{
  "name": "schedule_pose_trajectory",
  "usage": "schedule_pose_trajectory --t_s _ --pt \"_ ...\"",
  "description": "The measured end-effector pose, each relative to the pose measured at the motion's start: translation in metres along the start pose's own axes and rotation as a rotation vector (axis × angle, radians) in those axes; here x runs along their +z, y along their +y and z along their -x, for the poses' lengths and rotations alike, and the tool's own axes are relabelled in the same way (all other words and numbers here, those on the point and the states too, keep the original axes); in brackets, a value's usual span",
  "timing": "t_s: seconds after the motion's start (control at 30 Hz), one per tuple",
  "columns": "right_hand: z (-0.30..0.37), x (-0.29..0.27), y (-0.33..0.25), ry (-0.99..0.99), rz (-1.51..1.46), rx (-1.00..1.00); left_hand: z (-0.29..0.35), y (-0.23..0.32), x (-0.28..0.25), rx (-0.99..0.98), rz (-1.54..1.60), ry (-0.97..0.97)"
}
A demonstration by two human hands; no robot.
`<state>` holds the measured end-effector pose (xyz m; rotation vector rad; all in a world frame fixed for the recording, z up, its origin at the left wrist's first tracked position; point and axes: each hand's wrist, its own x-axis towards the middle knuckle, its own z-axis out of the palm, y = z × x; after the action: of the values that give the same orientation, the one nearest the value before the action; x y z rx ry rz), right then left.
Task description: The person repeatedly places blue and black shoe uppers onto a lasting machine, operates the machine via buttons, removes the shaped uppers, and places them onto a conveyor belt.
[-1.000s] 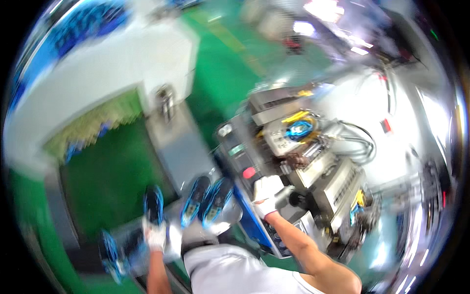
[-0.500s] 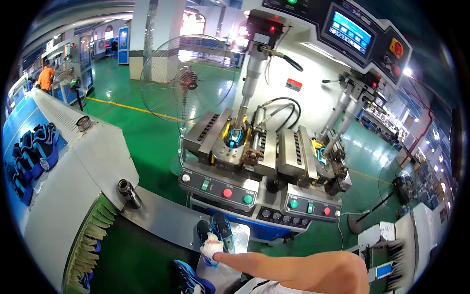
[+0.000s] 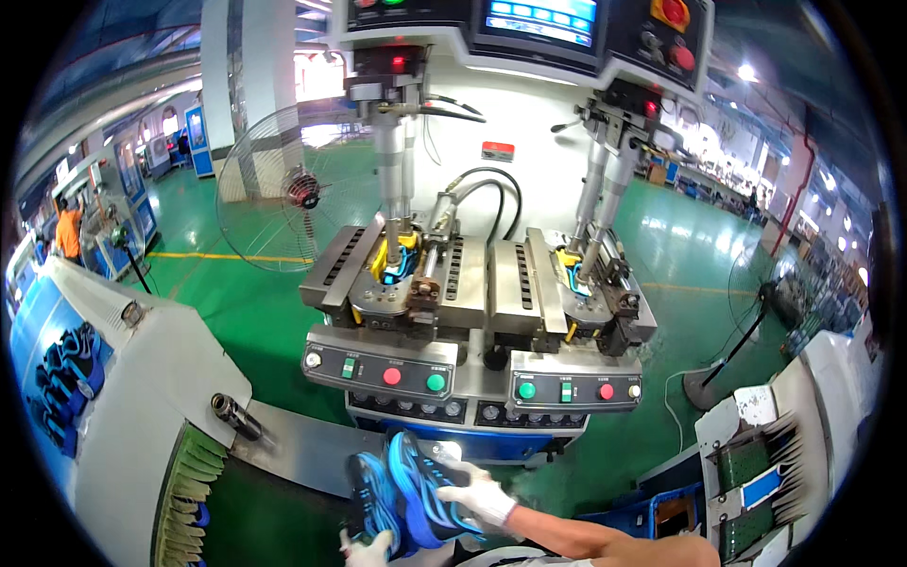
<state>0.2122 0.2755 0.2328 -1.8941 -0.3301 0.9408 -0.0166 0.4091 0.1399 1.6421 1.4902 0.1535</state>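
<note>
1. The pair of blue sports shoes (image 3: 402, 491) is at the lower edge of the view, just in front of the press machine (image 3: 472, 312) and over the grey metal ledge (image 3: 293, 454) below its button panels (image 3: 468, 378).
2. Both press stations already seem to contain a shoe, so I judge that this pair is not yet loaded and waits in the hands.
3. The right hand (image 3: 472, 496), in a white glove, lies on the side of the shoes with fingers closed around them; its forearm enters from the lower right.
4. The left hand (image 3: 364, 546), also gloved, supports the shoes from below with curled fingers; it is mostly hidden.
5. A standing fan (image 3: 283, 203) is behind, on the green floor (image 3: 255, 312).
</note>
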Motion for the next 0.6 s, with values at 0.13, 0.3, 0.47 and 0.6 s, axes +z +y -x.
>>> schedule_pose_trajectory --t_s 0.13,0.3,0.47,0.6 --pt "0.033 -0.090 0.102 0.432 -0.030 -0.217 0.045 0.104 0.074 0.214 0.035 -0.312" --pt "0.135 -0.202 0.165 0.952 -0.186 -0.080 0.113 0.173 0.195 0.589 -0.250 -0.624" --pt "0.260 -0.268 0.237 1.485 -0.508 -0.109 0.224 0.223 0.304 1.083 -0.503 -0.930" --pt "0.369 -0.318 0.245 1.977 -0.337 0.037 0.365 0.299 0.381 1.051 -0.247 -1.500"
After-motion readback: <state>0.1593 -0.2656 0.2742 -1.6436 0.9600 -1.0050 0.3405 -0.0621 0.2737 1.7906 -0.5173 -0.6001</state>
